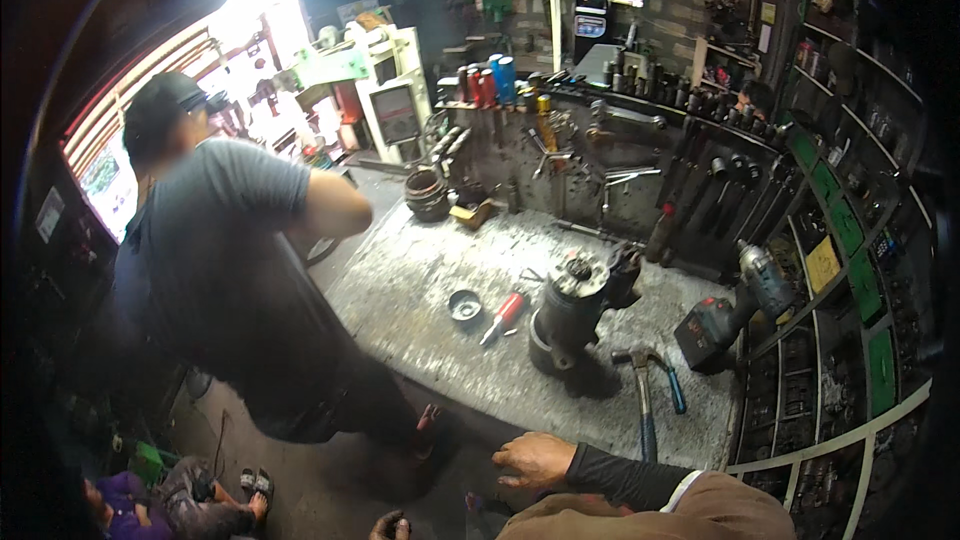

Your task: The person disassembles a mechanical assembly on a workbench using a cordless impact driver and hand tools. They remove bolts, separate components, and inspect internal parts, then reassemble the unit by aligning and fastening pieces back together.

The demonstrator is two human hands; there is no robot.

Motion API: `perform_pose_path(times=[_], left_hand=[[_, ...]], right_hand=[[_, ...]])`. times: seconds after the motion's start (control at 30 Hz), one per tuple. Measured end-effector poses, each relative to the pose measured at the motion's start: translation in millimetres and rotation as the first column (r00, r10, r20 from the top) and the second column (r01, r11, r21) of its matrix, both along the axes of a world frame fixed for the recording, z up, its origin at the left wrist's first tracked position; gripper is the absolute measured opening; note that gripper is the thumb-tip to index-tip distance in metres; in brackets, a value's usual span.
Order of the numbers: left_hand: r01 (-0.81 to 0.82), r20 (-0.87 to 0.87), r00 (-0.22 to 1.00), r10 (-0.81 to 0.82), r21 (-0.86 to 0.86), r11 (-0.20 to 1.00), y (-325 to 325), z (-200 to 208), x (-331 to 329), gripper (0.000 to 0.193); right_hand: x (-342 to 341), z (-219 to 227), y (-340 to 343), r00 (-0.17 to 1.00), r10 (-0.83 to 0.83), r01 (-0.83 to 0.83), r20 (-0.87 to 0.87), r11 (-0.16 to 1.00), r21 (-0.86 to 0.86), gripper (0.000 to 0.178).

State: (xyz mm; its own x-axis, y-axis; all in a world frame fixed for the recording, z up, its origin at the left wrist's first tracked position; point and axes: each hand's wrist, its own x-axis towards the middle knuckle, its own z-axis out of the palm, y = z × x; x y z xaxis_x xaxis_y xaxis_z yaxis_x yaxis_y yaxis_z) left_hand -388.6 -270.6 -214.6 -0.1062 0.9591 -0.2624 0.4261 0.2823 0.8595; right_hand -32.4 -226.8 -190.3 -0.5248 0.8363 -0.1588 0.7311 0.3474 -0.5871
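By the bench (pixel 420 330), your right hand (pixel 537 460) is loosely spread, your left hand's (pixel 391 526) grip unclear, the metal housing (pixel 567 322) upright probably for access.

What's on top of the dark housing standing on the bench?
A pale, round metal face tops the dark housing. Whatever lies inside, beneath that face, is covered; so is the bench directly under it.

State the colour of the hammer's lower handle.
Blue; the hammer's lower handle shows in the head view.
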Motion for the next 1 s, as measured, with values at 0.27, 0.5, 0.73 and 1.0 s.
perform_pose_path(times=[0.27, 0.5, 0.73, 1.0], left_hand=[[-0.257, -0.192, 0.956, 0.220, -0.195, 0.947, -89.0, -70.4, -108.9, 0.044], [-0.503, -0.200, 0.847, 0.492, -0.006, 0.864, -195.0, -76.6, -237.1, 0.033], [-0.905, -0.257, 0.419, 0.871, -0.039, 0.423, -342.1, -130.7, -307.6, 0.029], [-0.980, -0.216, 0.188, 0.958, -0.108, 0.169, -385.1, -201.9, -336.0, 0.027]], right_hand=[[-106.1, -55.2, -11.2, 0.947, 0.307, -0.295, 0.093, 0.948, -0.123, 0.052], [-276.8, -121.5, 46.4, 0.770, 0.563, -0.578, 0.301, 0.815, -0.045, 0.041], [-533.0, -50.4, 41.0, 0.668, 0.743, -0.739, 0.049, 0.670, -0.074, 0.037], [-663.2, -166.9, 73.3, 0.415, 0.884, -0.875, 0.213, 0.453, -0.174, 0.044]])
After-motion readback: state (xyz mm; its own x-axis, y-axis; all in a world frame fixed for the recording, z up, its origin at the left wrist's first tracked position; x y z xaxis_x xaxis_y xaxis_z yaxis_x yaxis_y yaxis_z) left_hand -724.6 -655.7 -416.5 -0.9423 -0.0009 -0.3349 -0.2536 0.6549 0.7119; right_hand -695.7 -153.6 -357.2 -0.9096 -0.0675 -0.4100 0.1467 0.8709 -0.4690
